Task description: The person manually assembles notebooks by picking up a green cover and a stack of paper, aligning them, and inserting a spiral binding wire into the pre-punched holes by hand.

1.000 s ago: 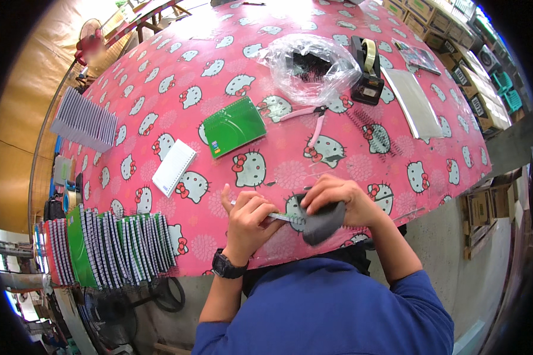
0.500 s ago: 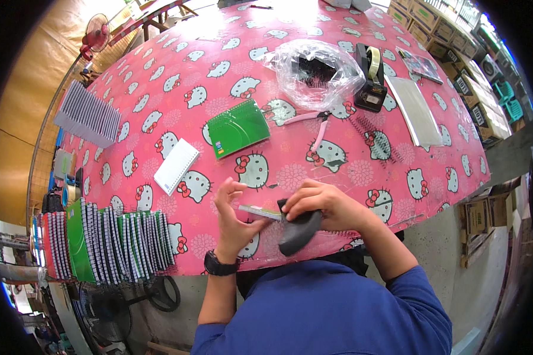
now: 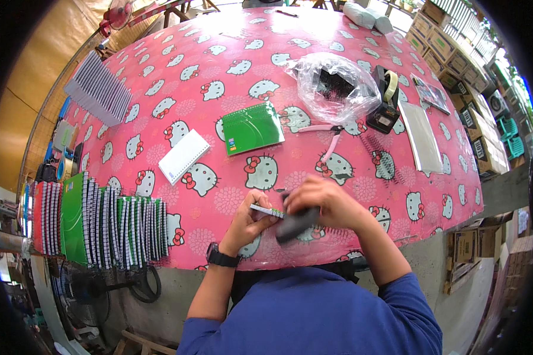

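My left hand (image 3: 246, 223) pinches a small notebook (image 3: 267, 210), seen nearly edge-on, with white pages and green along it. Wrapped round a dark, curved object (image 3: 295, 227) is my right hand (image 3: 323, 201), blurred by motion. That object meets the notebook's right end; its exact kind is unclear. Beyond my hands lie a green spiral notebook (image 3: 253, 129) and, to its left, a white pad (image 3: 183, 157) with holes along one edge. Pliers with pink handles (image 3: 332, 148) rest to the right of the green notebook, near loose black binding coils (image 3: 380, 155).
Spiral notebooks (image 3: 115, 231) stand packed at the table's left edge, with a tall stack of pads (image 3: 100, 89) behind. A clear plastic bag (image 3: 314, 80) with black contents, a tape dispenser (image 3: 385, 115) and a pale flat packet (image 3: 420, 137) occupy the right side. Cartons (image 3: 441, 44) stand beyond.
My left fingers have closed in on the notebook from a more spread pose. My right hand and the dark object have shifted and now look blurred. The whole view has tilted slightly.
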### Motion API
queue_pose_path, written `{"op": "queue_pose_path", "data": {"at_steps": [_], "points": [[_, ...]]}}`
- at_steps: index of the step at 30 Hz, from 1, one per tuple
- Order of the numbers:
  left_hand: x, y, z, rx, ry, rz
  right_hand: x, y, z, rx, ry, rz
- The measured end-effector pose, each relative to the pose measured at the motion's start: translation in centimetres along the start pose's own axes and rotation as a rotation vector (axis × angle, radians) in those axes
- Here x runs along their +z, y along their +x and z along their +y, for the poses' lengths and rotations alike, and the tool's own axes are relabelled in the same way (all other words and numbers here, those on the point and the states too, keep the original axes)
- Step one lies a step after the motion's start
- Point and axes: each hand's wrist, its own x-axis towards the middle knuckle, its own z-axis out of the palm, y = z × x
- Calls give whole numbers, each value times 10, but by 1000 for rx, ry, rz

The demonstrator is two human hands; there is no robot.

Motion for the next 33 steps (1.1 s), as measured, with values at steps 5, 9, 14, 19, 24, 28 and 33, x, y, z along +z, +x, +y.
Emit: {"op": "queue_pose_path", "data": {"at_steps": [5, 9, 14, 19, 24, 28, 33], "points": [[-3, 0, 2, 13, -12, -34, -2, 12, -8, -15, 167, 35], [-6, 1, -6, 22, 51, -20, -3, 12, 18, 247, -164, 71], [-1, 0, 6, -9, 107, -41, 14, 11, 14, 73, -28, 8], [0, -1, 9, 67, 57, -74, 14, 8, 16, 63, 198, 82], [1, 1, 6, -45, 39, -63, 0, -3, 40, 351, -277, 52], [3, 4, 18, 90, 338, -23, -11, -4, 9, 228, -272, 67], [22, 10, 62, 46, 448, 21, 23, 13, -38, 208, -48, 250]]}}
